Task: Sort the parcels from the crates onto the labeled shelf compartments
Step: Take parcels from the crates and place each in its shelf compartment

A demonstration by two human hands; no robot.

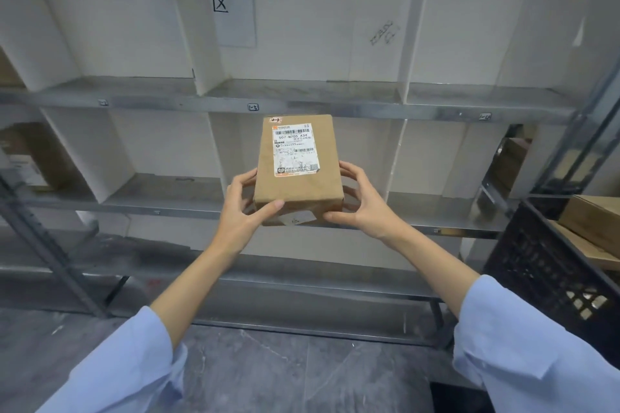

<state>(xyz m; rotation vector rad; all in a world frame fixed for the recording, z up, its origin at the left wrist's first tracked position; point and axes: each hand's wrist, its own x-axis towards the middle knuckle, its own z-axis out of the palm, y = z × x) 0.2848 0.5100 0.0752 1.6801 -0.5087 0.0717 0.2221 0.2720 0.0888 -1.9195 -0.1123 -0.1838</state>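
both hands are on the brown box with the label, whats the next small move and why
Probably ease the brown cardboard parcel forward into the middle shelf compartment behind it. Left hand and right hand grip its near corners, and that metal shelf looks bare.

1. A grey metal shelving frame (302, 109) stood against a pale wall (302, 10).
2. White divider panels (198, 27) split its levels.
3. The floor (268, 362) was grey, mottled stone.
4. Light was dim and even.
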